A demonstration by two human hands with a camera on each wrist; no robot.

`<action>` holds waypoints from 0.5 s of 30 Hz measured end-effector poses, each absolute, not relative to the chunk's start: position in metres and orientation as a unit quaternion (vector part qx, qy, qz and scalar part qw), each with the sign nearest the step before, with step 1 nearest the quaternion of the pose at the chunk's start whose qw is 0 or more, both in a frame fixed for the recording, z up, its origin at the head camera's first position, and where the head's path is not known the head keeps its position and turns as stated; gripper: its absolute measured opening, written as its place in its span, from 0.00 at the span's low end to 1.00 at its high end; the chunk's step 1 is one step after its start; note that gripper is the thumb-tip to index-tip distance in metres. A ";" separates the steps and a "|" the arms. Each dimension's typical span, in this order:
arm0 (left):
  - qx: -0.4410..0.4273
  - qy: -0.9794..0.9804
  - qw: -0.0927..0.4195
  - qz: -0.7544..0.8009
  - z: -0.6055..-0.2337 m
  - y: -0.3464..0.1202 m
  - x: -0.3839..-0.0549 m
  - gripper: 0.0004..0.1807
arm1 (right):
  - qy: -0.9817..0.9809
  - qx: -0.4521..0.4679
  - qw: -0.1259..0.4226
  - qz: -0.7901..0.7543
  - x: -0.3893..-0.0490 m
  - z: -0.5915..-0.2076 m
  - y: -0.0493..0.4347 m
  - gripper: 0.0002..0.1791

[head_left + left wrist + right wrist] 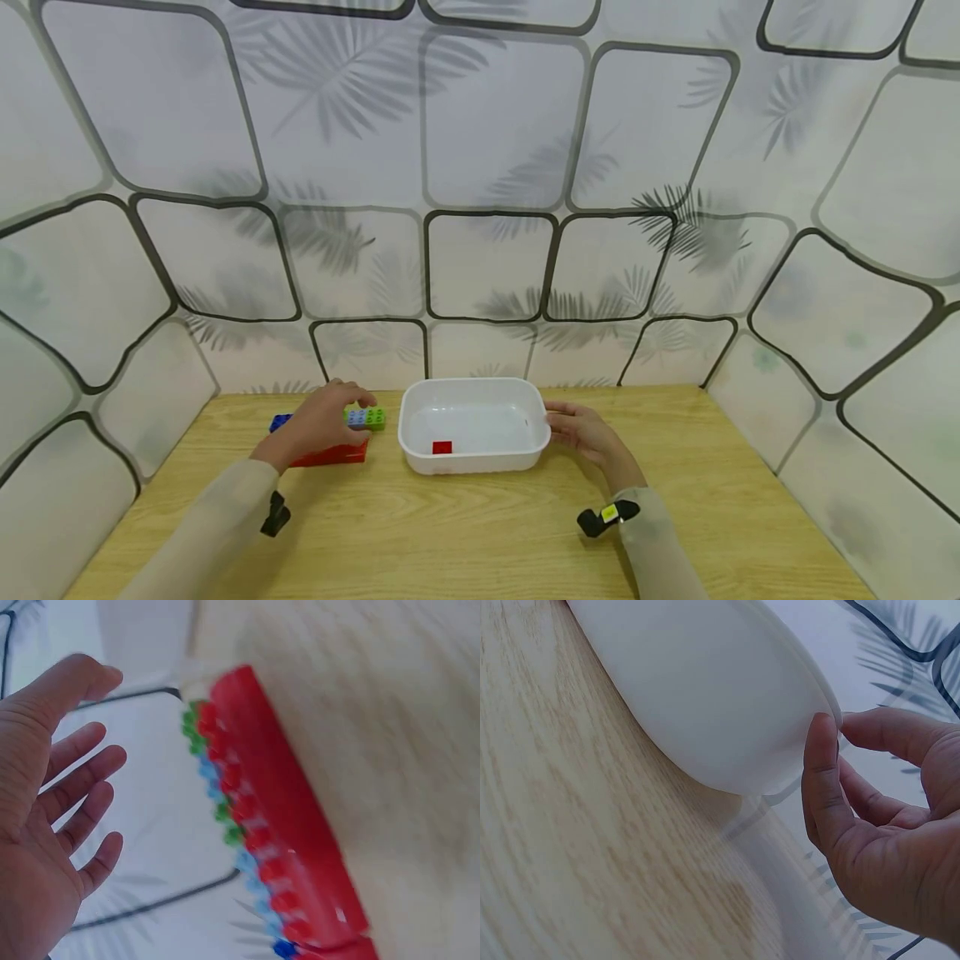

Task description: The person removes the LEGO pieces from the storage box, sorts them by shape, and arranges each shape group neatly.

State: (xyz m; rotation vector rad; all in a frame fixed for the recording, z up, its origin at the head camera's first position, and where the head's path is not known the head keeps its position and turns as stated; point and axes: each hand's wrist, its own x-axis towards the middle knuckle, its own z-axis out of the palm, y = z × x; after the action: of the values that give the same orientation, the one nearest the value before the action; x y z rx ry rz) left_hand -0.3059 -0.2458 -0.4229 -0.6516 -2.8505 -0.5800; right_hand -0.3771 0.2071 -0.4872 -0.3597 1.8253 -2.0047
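My right hand (588, 435) pinches the right end rim of a white plastic tub (474, 463); the right wrist view shows thumb and fingertip meeting at that rim. In the tub's front left part lies a red brick (442, 447). My left hand (322, 423) hovers over toy bricks left of the tub, its fingers loosely bent and nothing between them. Red studded bricks (281, 802) form a row nearest me. Behind them run green and light blue bricks (365, 418), with a dark blue brick (281, 422) at the left end. My hand hides part of the rows in the head view.
The wooden table (450, 533) carries everything. Patterned white cloth walls (487, 267) enclose it at the back and on both sides. A black wrist strap sits on each sleeve.
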 end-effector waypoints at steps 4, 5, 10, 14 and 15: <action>-0.233 -0.948 0.090 -0.195 -0.416 -0.229 -0.308 0.21 | 0.654 -0.128 0.201 -0.718 -0.378 -0.488 0.207 0.28; -0.238 -0.947 0.091 -0.197 -0.415 -0.225 -0.309 0.21 | 0.654 -0.128 0.201 -0.718 -0.378 -0.488 0.207 0.28; -0.273 -0.936 0.090 -0.201 -0.412 -0.203 -0.313 0.22 | 0.654 -0.127 0.202 -0.718 -0.378 -0.489 0.207 0.29; -0.296 -0.930 0.085 -0.201 -0.412 -0.187 -0.318 0.22 | 0.656 -0.128 0.202 -0.716 -0.379 -0.489 0.208 0.31; -0.300 -0.929 0.079 -0.201 -0.412 -0.184 -0.319 0.22 | 0.657 -0.128 0.202 -0.715 -0.379 -0.489 0.208 0.31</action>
State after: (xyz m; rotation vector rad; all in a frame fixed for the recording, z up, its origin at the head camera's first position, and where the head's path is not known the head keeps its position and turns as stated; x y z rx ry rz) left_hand -0.3194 -0.1840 -0.4121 -0.8971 -2.7813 -0.6011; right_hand -0.3785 0.2076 -0.4889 -0.3574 1.8350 -1.9972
